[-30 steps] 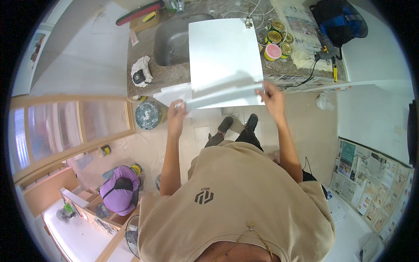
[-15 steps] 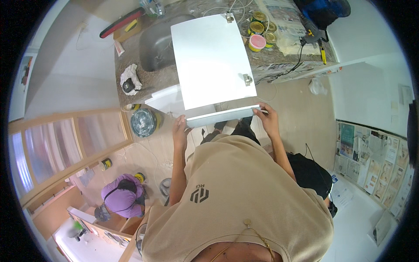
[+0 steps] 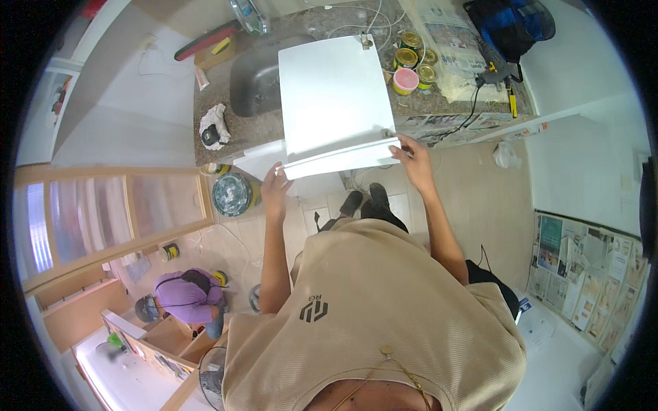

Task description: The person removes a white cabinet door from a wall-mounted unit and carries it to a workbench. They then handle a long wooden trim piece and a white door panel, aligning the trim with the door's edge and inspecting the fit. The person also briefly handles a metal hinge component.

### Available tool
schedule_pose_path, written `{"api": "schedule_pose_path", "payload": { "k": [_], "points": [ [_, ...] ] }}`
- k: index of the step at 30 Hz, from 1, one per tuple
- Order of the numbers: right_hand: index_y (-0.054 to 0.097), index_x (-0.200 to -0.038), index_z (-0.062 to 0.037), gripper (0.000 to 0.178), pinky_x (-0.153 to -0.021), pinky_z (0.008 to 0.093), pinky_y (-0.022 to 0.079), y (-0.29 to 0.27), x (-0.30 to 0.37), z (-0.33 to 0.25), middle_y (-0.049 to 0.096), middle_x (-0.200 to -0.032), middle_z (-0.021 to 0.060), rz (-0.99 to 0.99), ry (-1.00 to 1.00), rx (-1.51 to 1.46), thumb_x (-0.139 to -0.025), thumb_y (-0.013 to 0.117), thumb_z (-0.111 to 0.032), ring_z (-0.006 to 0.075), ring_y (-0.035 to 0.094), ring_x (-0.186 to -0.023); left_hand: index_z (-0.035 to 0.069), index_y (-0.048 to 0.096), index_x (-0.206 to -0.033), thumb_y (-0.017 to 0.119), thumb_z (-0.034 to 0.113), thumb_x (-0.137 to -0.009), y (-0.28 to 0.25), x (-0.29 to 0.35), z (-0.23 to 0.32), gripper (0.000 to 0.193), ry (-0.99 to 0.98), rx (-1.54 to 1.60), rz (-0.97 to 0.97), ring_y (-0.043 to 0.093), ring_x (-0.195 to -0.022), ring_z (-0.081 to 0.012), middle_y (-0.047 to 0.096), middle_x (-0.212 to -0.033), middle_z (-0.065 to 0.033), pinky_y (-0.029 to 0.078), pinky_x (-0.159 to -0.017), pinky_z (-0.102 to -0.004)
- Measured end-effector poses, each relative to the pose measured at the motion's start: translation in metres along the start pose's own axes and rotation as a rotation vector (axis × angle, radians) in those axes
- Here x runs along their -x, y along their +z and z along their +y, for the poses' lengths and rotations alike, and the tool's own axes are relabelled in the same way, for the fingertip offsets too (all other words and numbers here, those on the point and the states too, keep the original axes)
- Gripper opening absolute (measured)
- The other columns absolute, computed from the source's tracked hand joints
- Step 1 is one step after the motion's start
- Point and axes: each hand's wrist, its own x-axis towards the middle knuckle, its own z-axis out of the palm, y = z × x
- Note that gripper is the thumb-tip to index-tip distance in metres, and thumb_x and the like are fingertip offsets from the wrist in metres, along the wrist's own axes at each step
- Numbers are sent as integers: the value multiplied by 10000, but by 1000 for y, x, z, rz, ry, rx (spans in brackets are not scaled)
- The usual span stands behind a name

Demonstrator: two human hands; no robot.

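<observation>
Below, nearest the camera, both forearms reach forward over a tan shirt (image 3: 370,322). Left hand (image 3: 275,185) grips the near left corner of a white cabinet door (image 3: 336,96), fingers curled onto its edge; right hand (image 3: 410,154) clasps the near right corner the same way. That door lies flat (slightly tilted) over the granite counter (image 3: 264,127), partly covering a steel sink (image 3: 253,82). Beyond, small paint tins (image 3: 410,58) and a pink cup (image 3: 405,80) stand just beside its right edge.
</observation>
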Motion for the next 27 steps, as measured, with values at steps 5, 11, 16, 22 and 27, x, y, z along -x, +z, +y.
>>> {"api": "schedule_pose_path", "payload": {
  "k": [5, 11, 16, 22, 27],
  "points": [
    [649, -1197, 4, 320, -712, 296, 557, -16, -33, -42, 693, -968, 97, -123, 56, -166, -913, 723, -123, 158, 670, -916, 9, 557, -1333, 574, 273, -1031, 23, 6, 29, 402, 19, 57, 60, 580, -1058, -191, 576, -1174, -88, 526, -938, -389],
    [612, -1177, -11, 305, -705, 275, 544, -30, 0, -7, 654, -954, 43, -366, 210, -418, -905, 728, -88, 116, 625, -879, 166, 597, -1243, 576, 305, -1034, 28, 55, -3, 252, -139, 234, 335, 603, -1001, -133, 628, -1103, 20, 498, -873, -344],
    [603, -1194, 13, 354, -696, 268, 535, -54, 34, 53, 661, -956, 63, -562, 343, -182, -884, 742, -86, 118, 623, -818, 137, 540, -1312, 627, 305, -1006, 26, 69, -71, 360, -159, 185, 356, 556, -1025, -149, 597, -1127, 0, 492, -931, -401],
    [609, -1313, -2, 416, -727, 251, 568, -36, 27, 105, 672, -1036, 79, -506, 420, -152, -926, 697, -125, 127, 636, -854, 84, 556, -1280, 637, 261, -1002, 42, 41, -107, 339, -158, 195, 459, 541, -905, -93, 587, -1043, 18, 504, -811, -310],
    [622, -1312, -28, 380, -754, 273, 571, -32, 15, 105, 676, -1105, 56, -449, 367, -204, -946, 674, -118, 122, 630, -921, 77, 573, -1251, 640, 268, -1004, 47, 21, -113, 319, -67, 261, 420, 532, -858, -79, 581, -982, 35, 478, -747, -280]
  ]
}}
